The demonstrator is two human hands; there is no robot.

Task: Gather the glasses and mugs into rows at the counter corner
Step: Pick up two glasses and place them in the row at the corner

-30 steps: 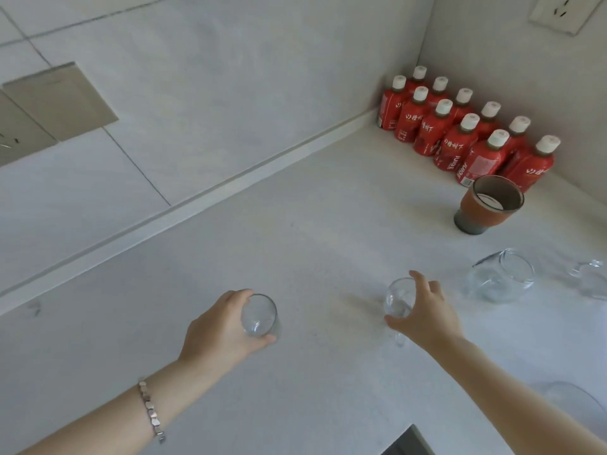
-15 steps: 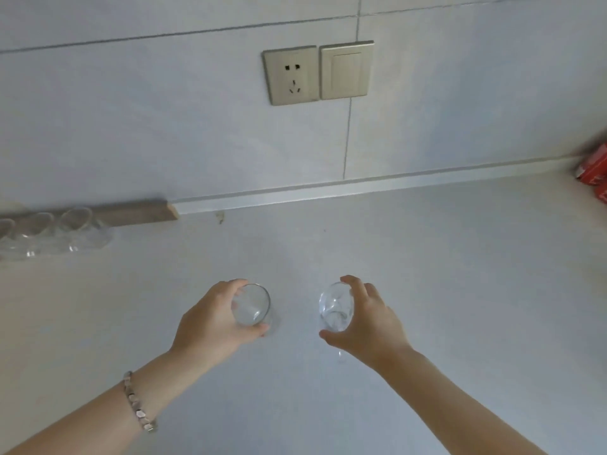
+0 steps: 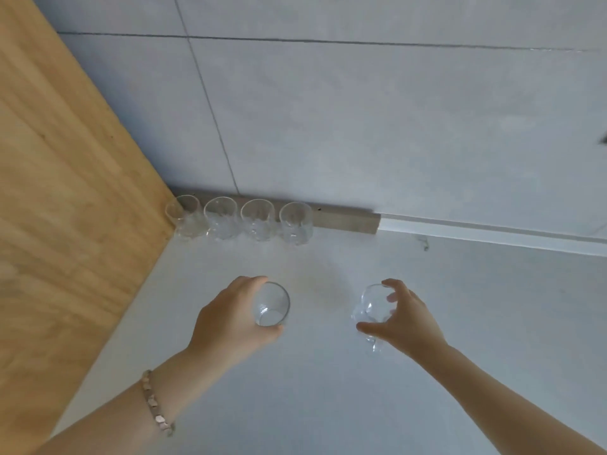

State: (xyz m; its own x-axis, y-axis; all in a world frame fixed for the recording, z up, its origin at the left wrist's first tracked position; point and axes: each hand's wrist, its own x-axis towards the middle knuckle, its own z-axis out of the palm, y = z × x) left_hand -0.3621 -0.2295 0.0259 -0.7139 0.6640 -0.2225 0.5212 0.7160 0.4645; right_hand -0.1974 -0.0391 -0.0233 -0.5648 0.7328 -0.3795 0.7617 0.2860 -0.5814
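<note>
My left hand [image 3: 230, 320] grips a small clear tumbler [image 3: 272, 304] from its left side, held upright over the white counter [image 3: 328, 405]. My right hand [image 3: 405, 318] holds a clear stemmed glass [image 3: 371, 308] by its bowl, its stem and foot showing below my thumb. Ahead, several clear cut-pattern glasses [image 3: 241, 223] stand in one row against the back wall, starting at the corner by the wooden panel. Both held glasses are well in front of that row.
A tall wooden side panel [image 3: 65, 208] closes off the counter on the left. A grey tiled wall [image 3: 361, 126] runs along the back, with a brownish strip [image 3: 345, 221] at its foot behind the row.
The view has swung left from the red bottles, past the wall socket, to the wooden corner. Both hands kept their glasses and carried them left toward the row.
</note>
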